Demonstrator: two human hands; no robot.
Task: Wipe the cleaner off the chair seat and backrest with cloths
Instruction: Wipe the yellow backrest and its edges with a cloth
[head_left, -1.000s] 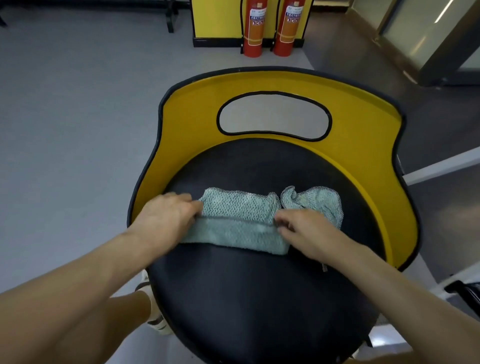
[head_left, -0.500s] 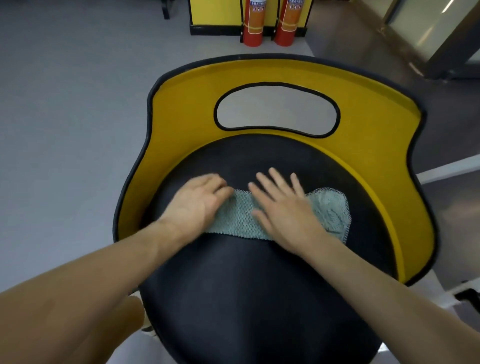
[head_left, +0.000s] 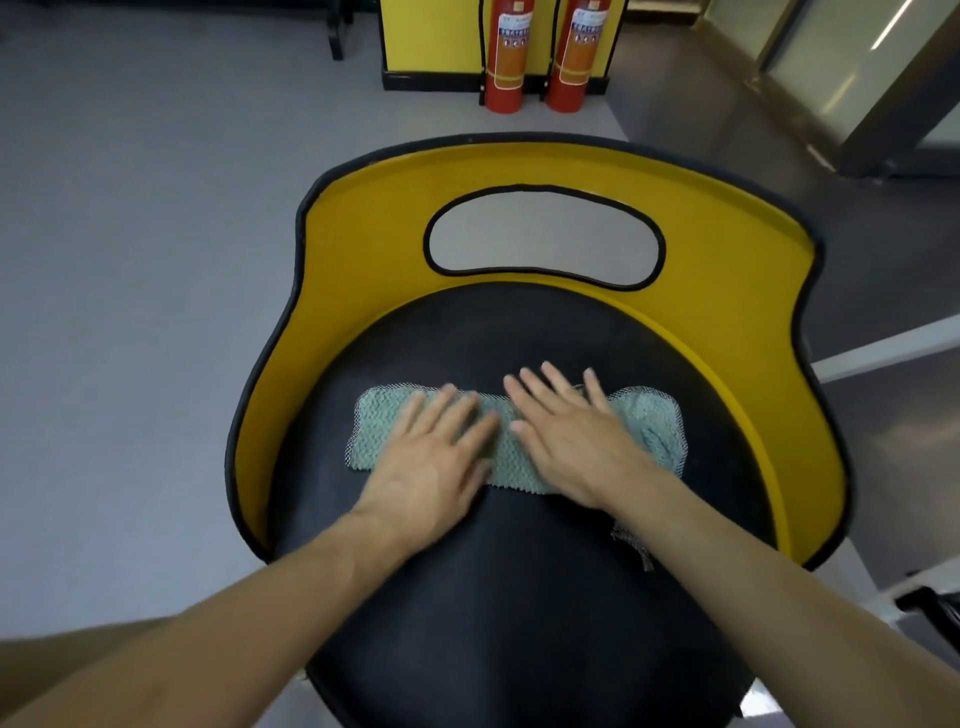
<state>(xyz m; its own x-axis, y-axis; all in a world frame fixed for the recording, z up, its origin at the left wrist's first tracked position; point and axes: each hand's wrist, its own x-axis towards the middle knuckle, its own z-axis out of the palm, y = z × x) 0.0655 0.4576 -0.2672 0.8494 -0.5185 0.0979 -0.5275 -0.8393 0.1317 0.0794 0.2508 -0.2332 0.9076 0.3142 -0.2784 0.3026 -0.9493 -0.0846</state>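
one person stands at the front of the seat, both bare forearms reaching over it. the chair seat (head_left: 519, 613) is round, black and padded. the yellow backrest (head_left: 374, 234), edged in black with an oval opening, curves round the far half of the seat. a pale green knitted cloth (head_left: 376, 434) lies flat across the middle of the seat, its long side running left to right, and touches neither the backrest nor the seat's front edge. the left hand (head_left: 431, 462) lies palm down on the left half of the cloth, with its heel on the bare seat just in front of the cloth. its fingers (head_left: 452, 410) are straight, slightly spread and hold nothing. the right hand (head_left: 576, 441) lies palm down on the right half of the cloth, close beside the left hand, and its fingers (head_left: 550, 387) are straight and fanned wide, the tips reaching past the cloth's far edge onto the seat. both hands are a little blurred. a dark scrap of mesh (head_left: 631, 543) shows on the seat beside the right forearm, and whether it belongs to the cloth cannot be told. grey floor (head_left: 130, 260) surrounds the seat. beyond the seat, past the backrest, two red fire extinguishers (head_left: 506, 57) stand side by side on the floor against a yellow panel (head_left: 431, 36).
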